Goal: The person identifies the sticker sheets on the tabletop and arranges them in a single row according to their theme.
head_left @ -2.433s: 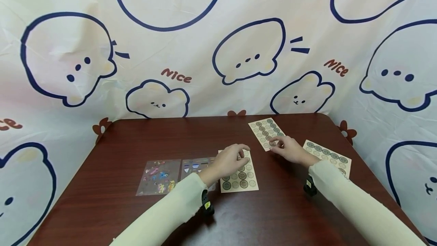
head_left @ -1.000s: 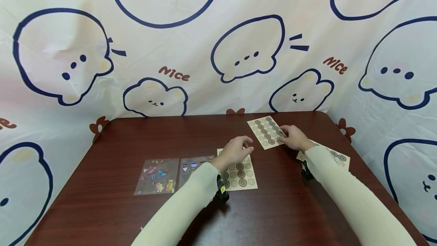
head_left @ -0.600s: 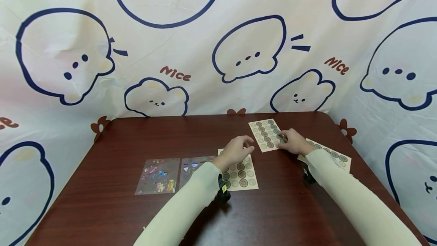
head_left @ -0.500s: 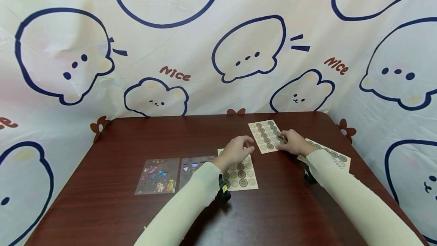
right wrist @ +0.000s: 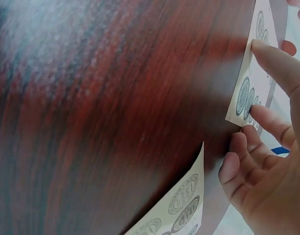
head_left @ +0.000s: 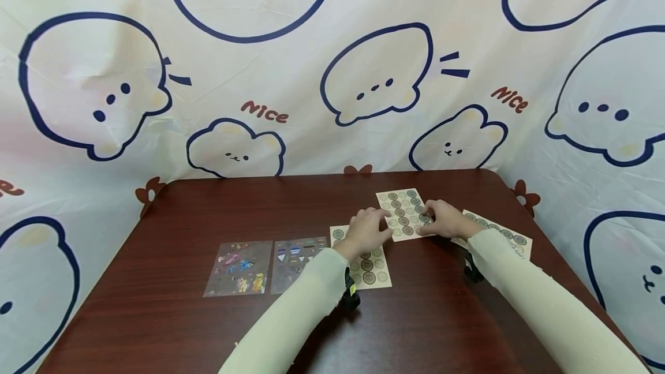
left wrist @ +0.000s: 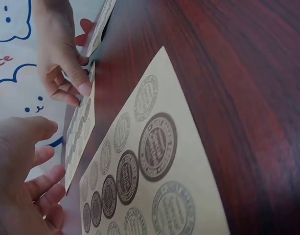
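Observation:
A cream sheet of round stickers [head_left: 400, 221] lies toward the back of the table, between the two hands. At its right edge my right hand [head_left: 445, 219] touches it, thumb and index finger spread apart; in the right wrist view the thumb [right wrist: 277, 63] reaches its edge. My left hand [head_left: 365, 229] is by its left edge, thumb and index fingertips close to the paper and fingers loosely bent. Beneath the left hand lies a second sticker sheet [head_left: 370, 277], partly covered by the hand. A third one [head_left: 511, 238] sits under the right forearm, partly hidden.
Two clear sticker sheets lie side by side on the left: one with colourful pony figures [head_left: 239, 270], the other with small blue and white shapes [head_left: 298, 247]. The dark wooden table [head_left: 405, 328] meets a cartoon-printed cloth [head_left: 301, 74] behind it.
The back sticker sheet has slid toward me and turned straighter, along with my right hand. My left hand has moved right and forward to that sheet's left edge.

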Available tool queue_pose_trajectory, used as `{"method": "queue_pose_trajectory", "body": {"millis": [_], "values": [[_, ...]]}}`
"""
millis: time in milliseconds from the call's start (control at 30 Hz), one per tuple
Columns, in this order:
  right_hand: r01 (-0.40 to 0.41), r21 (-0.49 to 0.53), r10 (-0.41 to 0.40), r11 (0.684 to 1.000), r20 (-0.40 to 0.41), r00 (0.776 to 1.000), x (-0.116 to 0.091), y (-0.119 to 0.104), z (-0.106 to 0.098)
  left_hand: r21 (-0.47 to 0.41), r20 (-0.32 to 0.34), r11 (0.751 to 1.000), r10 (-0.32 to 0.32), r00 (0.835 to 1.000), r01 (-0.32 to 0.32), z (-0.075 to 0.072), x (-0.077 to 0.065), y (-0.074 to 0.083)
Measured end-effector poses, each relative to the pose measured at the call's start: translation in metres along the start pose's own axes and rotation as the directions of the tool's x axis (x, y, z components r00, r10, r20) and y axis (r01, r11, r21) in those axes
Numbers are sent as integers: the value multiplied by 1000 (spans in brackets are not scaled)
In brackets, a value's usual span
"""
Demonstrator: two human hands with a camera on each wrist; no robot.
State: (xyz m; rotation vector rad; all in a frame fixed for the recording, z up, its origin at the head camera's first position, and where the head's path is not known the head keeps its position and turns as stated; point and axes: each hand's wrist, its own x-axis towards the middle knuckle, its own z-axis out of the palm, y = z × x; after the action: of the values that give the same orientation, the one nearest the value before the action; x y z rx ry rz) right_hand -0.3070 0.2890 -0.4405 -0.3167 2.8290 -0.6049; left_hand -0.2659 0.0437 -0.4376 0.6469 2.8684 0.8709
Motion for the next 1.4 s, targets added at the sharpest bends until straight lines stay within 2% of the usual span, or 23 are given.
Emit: {"method": "queue_pose_trajectory", "body": {"millis": [400,567,833,1000,1200,1300,1400], "values": [[15,-12,-15,1000,1,1000,2,-3,2,127,53,989,-85,995,78,11,8,3],[34,6,-34,999,-2,999,2,0,3,197,81,976,-113,990,95,17,13,3],[42,-1,-42,999,-3,999,3,1,5,277,82,955,-128,988,100,19,14,3],[19,2,-19,1000,-11,1000,2,-2,2,293,72,951,-128,989,102,19,12,7],[-76,16,76,997,-2,997,0,-8,-4,289,48,952,-122,991,103,18,11,10],[-83,34,83,996,2,997,-1,-7,-4,295,47,949,-129,991,110,18,12,9],[-66,111,66,992,6,998,-1,-3,-3,297,46,948,-131,990,112,20,13,9]]}}
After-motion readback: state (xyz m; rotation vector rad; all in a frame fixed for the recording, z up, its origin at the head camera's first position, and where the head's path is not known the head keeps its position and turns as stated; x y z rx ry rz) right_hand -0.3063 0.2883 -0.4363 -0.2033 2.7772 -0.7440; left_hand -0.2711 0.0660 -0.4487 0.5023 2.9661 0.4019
